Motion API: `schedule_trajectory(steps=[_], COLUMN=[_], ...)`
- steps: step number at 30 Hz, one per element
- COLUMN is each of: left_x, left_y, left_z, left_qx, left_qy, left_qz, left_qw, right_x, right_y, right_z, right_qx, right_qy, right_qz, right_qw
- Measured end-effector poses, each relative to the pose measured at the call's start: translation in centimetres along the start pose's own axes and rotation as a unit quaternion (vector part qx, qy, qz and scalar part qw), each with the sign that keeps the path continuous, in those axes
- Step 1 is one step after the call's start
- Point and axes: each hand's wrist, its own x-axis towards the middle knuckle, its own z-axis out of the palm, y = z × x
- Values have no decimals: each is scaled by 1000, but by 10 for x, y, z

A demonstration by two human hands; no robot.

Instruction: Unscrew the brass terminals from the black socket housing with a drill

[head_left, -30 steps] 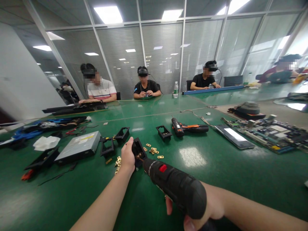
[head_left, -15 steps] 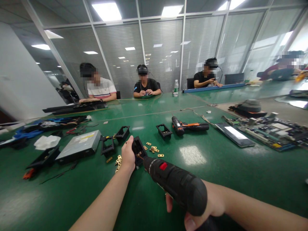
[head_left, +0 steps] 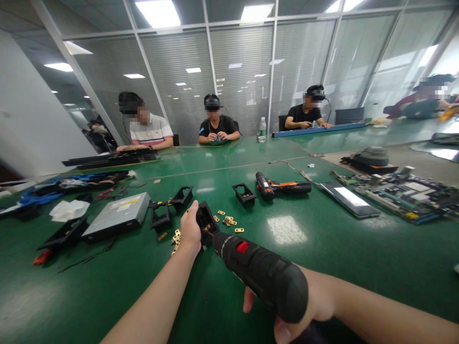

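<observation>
My left hand (head_left: 190, 229) grips a small black plastic frame (head_left: 206, 220), tilted up on the green table (head_left: 322, 258). My right hand (head_left: 304, 310) is wrapped round the handle of a black electric screwdriver (head_left: 261, 274) with a red switch. Its bit touches a brass piece inside the frame. Several small brass plates (head_left: 228, 221) lie loose right of the frame, and more brass plates (head_left: 175, 238) lie left of my left hand.
More black frames (head_left: 181, 197) (head_left: 245, 194) (head_left: 159, 216), a grey optical drive (head_left: 118, 216), a second screwdriver (head_left: 281, 188), a phone-like slab (head_left: 349, 198) and circuit boards (head_left: 401, 193) lie about. Three other people sit at the table's far side, with a water bottle (head_left: 262, 130) there.
The view has shifted slightly. Both hands stay in place with the screwdriver bit in the frame; my right fingers have moved a little under the tool.
</observation>
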Motion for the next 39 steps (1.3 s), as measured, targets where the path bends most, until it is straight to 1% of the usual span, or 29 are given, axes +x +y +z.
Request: schedule_trajectory(steps=[4, 8, 14, 19, 21, 25, 29, 34, 39], left_x=[0, 1, 1, 2, 2, 2, 1, 1, 2], left_y=[0, -2, -2, -2, -2, -2, -2, -1, -4], left_z=[0, 0, 0, -1, -1, -1, -1, -1, -2], left_qx=[-4, -2, -5, -8, -9, -12, -12, -6, -7], left_qy=[-1, 6, -1, -5, -4, -7, -9, -8, -2], left_qz=[1, -1, -11, 15, 25, 30, 17, 0, -2], left_qw=[1000, 1000, 1000, 1000, 1000, 999, 1000, 1000, 1000], right_x=[1, 4, 4, 2, 2, 0, -1, -1, -2], right_y=[-1, 0, -2, 2, 4, 3, 4, 9, 10], right_z=[1, 0, 1, 0, 0, -1, -2, -5, -5], right_qx=[3, -16, 11, 8, 2, 11, 4, 6, 9], right_qy=[-8, 1, 5, -16, -14, 1, 13, 16, 21], right_qz=[11, 10, 9, 5, 0, 14, -12, -16, -34], right_qw=[1000, 1000, 1000, 1000, 1000, 1000, 1000, 1000, 999])
